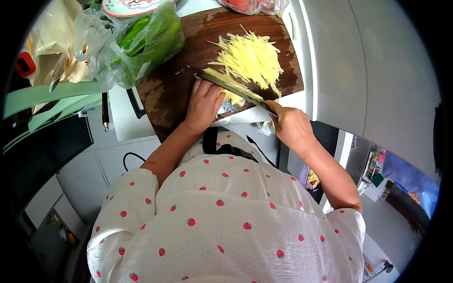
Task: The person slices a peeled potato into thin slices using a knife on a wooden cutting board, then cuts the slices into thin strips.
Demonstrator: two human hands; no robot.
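My right hand (293, 125) is closed around the handle of a kitchen knife (236, 89). Its dark blade slants across the cutting board (165, 99), its far end beside the fingertips of my left hand (204, 104). With bent fingers, my left hand presses on pale yellow potato slices (232, 97), partly hidden under the hand and blade. Freshly cut strips lie along the far side of the blade. Farther up the board rests a loose heap of potato shreds (250, 57).
A clear plastic bag of green peppers (151, 40) lies over the board's left edge. Behind it is a patterned plate (130, 6). Bagged red produce (245, 4) sits at the back. A grey cabinet front (337, 61) borders the right side, and a green rack (52, 96) the left.
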